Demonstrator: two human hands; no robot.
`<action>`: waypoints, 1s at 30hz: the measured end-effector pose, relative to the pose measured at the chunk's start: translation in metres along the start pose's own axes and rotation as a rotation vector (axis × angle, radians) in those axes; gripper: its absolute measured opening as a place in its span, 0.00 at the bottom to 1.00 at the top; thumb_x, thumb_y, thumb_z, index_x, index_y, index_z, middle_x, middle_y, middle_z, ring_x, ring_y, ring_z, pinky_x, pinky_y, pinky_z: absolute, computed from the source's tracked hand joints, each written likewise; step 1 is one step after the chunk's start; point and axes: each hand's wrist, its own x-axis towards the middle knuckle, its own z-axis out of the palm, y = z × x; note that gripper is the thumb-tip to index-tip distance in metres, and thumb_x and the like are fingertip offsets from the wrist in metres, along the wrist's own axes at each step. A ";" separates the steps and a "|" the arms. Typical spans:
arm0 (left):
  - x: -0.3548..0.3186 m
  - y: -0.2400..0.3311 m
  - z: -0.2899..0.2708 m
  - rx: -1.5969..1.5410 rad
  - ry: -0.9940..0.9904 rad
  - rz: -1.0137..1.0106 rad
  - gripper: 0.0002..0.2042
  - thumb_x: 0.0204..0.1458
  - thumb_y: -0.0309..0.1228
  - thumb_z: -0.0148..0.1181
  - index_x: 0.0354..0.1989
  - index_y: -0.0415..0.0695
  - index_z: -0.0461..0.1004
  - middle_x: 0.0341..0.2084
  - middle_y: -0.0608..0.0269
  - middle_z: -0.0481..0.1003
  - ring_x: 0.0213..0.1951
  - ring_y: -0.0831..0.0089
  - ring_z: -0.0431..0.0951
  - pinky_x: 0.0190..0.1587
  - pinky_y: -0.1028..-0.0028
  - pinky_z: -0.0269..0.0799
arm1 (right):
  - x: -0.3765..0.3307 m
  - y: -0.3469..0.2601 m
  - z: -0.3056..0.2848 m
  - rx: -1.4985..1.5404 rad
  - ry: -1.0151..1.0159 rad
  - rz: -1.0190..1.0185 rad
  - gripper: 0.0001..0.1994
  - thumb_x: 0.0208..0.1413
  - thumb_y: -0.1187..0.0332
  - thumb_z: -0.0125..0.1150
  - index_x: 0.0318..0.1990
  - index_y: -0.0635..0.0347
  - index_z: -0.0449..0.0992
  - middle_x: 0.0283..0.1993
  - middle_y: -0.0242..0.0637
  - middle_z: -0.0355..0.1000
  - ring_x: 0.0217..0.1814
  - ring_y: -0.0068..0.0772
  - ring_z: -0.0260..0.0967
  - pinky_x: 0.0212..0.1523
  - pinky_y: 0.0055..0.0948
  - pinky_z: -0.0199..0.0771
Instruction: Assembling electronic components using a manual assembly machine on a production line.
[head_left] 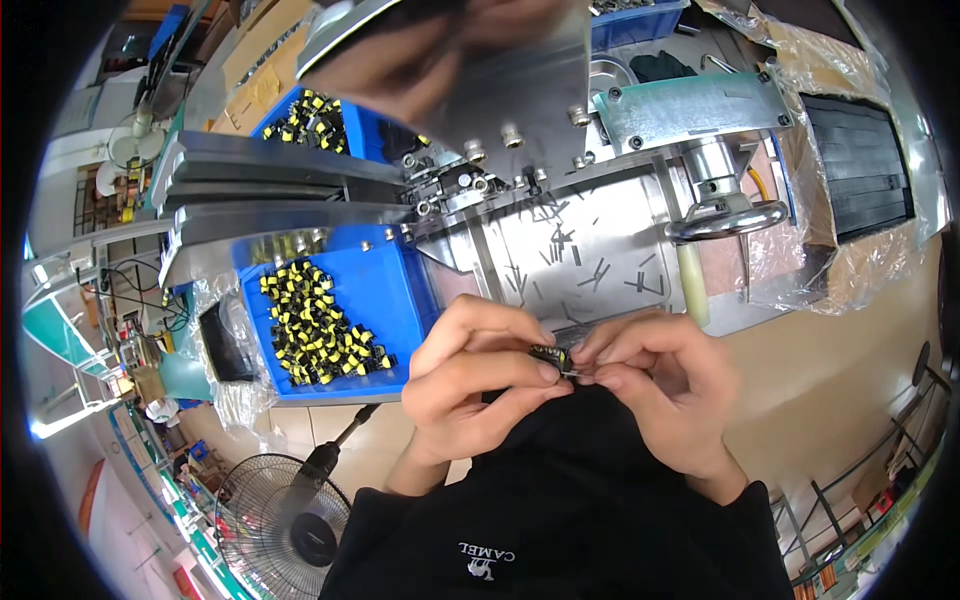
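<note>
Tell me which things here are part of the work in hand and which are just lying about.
In hand:
left hand and right hand, both pinching the small black and yellow part
blue bin of like parts
metal machine

Lying about:
floor fan
plastic wrap
black tray

Blue bin [400, 290] of yellow-black parts [318, 325] — floor fan [285, 525] below.

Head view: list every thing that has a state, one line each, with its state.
left hand: pinching the small part
right hand: pinching the same part
small black-and-yellow part: held between both hands
near blue bin: open, partly filled with yellow-and-black parts
floor fan: blades look still
metal plate: strewn with small dark pins
</note>
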 end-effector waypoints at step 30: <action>0.023 -0.020 0.005 0.144 -0.060 0.026 0.17 0.38 0.21 0.79 0.32 0.34 0.74 0.34 0.43 0.78 0.37 0.59 0.85 0.36 0.72 0.85 | 0.023 0.015 -0.018 0.010 0.058 0.086 0.10 0.55 0.86 0.66 0.42 0.70 0.72 0.43 0.48 0.71 0.40 0.31 0.75 0.42 0.26 0.82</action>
